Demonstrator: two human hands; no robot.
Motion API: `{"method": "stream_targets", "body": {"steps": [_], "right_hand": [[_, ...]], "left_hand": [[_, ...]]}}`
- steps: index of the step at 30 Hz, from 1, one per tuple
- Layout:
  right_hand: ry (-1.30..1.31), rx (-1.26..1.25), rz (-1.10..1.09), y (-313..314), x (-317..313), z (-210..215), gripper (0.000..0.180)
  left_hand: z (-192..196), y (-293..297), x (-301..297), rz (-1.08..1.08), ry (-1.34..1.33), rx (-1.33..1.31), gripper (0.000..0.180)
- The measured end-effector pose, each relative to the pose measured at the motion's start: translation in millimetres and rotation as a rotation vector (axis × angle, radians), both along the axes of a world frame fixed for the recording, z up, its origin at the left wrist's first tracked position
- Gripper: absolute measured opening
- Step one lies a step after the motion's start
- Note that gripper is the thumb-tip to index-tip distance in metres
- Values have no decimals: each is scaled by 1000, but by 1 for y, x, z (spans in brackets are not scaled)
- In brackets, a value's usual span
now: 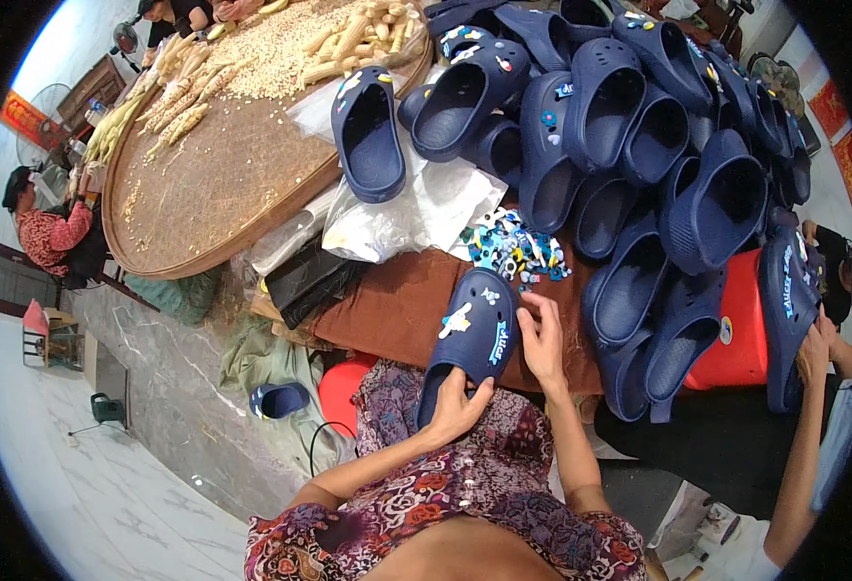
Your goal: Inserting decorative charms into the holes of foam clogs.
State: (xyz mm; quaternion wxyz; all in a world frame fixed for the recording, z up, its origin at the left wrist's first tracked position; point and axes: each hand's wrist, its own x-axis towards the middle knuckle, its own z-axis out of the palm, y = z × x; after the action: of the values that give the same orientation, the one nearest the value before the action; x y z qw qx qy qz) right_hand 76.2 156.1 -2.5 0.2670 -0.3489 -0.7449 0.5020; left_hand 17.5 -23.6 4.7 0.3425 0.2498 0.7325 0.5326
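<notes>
Navy clog is held over the near edge of the brown desk, toe pointing away from the person, long axis leaning a bit right. Left hand has fingers inside, pinching it; right hand's fingers are loosely spread beside it.

The person wears a top, dark purple and maroon, crowded with red, orange and cream flowers and curling scrolls. Small pale dots, perhaps buttons, run down its front. Short sleeves leave forearms, left hand and right hand bare.
</notes>
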Motion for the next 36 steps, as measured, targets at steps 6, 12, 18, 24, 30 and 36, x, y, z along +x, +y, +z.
{"method": "stream_targets", "body": {"steps": [6, 12, 18, 24, 30, 36], "right_hand": [[-69, 195, -126, -2, 41, -1, 17], [-43, 223, -138, 0, 44, -17, 15], [-84, 319, -132, 0, 42, -29, 15], [-87, 426, -169, -2, 40, -35, 16], [-86, 455, -171, -4, 40, -37, 15], [-74, 428, -184, -6, 37, -37, 15]], "left_hand": [[22, 1, -16, 55, -39, 234, 33], [92, 43, -79, 76, -64, 497, 30], [155, 68, -165, 61, -225, 444, 39], [222, 112, -243, 48, -80, 448, 29], [203, 198, -344, 82, -42, 441, 29], [195, 238, -382, 106, 87, 306, 31]]}}
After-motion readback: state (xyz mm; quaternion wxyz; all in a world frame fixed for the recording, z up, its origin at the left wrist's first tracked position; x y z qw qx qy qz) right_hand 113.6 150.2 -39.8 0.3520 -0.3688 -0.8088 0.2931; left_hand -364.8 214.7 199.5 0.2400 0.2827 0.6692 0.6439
